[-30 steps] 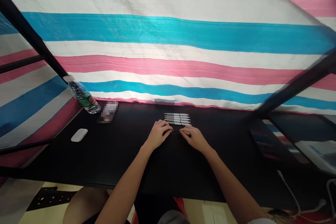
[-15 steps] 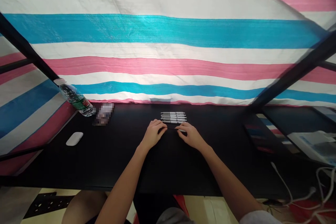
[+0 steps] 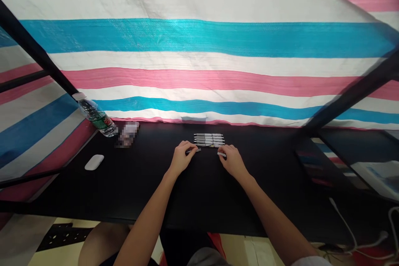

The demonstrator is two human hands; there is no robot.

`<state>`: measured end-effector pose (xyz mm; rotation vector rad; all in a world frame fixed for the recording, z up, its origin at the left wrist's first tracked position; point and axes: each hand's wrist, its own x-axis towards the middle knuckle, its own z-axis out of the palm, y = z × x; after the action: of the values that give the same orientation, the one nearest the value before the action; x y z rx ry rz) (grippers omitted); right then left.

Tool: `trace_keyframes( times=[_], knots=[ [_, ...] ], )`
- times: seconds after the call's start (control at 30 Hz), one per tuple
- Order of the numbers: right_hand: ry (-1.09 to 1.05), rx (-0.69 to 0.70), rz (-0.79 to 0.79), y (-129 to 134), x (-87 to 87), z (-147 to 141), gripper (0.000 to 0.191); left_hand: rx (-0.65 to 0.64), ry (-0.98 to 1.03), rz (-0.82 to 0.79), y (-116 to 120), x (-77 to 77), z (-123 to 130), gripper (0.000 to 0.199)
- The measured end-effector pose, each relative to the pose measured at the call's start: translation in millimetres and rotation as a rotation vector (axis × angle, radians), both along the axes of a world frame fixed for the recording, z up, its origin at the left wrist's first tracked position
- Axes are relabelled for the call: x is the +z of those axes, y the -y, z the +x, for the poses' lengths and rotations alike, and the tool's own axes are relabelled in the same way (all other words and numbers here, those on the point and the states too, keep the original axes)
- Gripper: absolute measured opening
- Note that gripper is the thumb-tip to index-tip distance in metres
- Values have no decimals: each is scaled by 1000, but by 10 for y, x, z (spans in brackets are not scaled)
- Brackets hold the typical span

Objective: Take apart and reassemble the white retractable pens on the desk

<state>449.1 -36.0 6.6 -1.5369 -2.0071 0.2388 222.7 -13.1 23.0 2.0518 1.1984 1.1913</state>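
Observation:
Several white-and-grey pens [image 3: 208, 137] lie side by side in a row on the black table [image 3: 199, 191]. Just in front of the row's left end, my left hand [image 3: 181, 157] is closed, pinching a thin pen part [image 3: 198, 150] with a greyish tip; most of it is hidden by the fingers. Across a gap, my right hand [image 3: 233, 160] is closed on a short white pen barrel piece [image 3: 221, 154], whose left end shows past the fingertips. Both hands rest low over the tabletop.
At the left stand a water bottle [image 3: 98, 118], a blurred-out item [image 3: 128, 134] and a white rounded case [image 3: 94, 162]. On the right are a dark glossy panel [image 3: 322, 162], a white package [image 3: 378, 176] and white cables [image 3: 343, 220]. A striped sheet [image 3: 199, 37] hangs behind.
My hands have drawn apart, the right one moving right. The dark thin piece that spanned them is no longer between them. The view has shifted slightly.

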Motion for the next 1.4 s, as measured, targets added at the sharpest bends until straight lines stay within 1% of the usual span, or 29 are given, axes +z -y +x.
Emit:
trace_keyframes(
  times=[0.1,0.17,0.2,0.27,0.37,0.43,0.5,0.63,0.77,0.93,1.07,1.13,1.23,1.4],
  knots=[
    [-78,-7,67,6,39,-8,11,-10,37,-30,9,3,17,20],
    [-230,-13,66,11,97,-17,12,-2,92,-81,14,8,24,21],
    [-337,-18,32,14,130,-25,15,3,127,-112,17,11,29,21],
    [-604,-3,-118,21,189,-51,25,1,197,-174,26,15,45,20],
    [-1018,77,-394,31,235,-104,39,-32,282,-238,44,17,83,19],
    [-1199,104,-504,34,231,-127,39,-61,330,-266,55,21,107,19],
    [-1296,92,-557,29,208,-130,35,-94,377,-299,63,29,118,19],
    [-1388,74,-592,8,162,-98,33,-124,442,-381,63,55,107,23],
    [-1481,94,-579,-8,163,-80,30,-43,568,-417,32,50,87,26],
    [-1533,16,-469,-38,164,-49,22,64,763,-452,-44,-14,50,25],
    [-1549,-16,-458,-58,167,-23,18,116,862,-494,-60,-7,34,31],
    [-1560,-13,-472,-58,180,-21,17,119,902,-509,-47,21,37,33],
    [-1574,-17,-490,-56,200,-29,17,89,926,-531,-28,52,39,34],
    [-1581,-39,-496,-62,203,-39,18,38,905,-576,-22,35,27,37]
  ],
)
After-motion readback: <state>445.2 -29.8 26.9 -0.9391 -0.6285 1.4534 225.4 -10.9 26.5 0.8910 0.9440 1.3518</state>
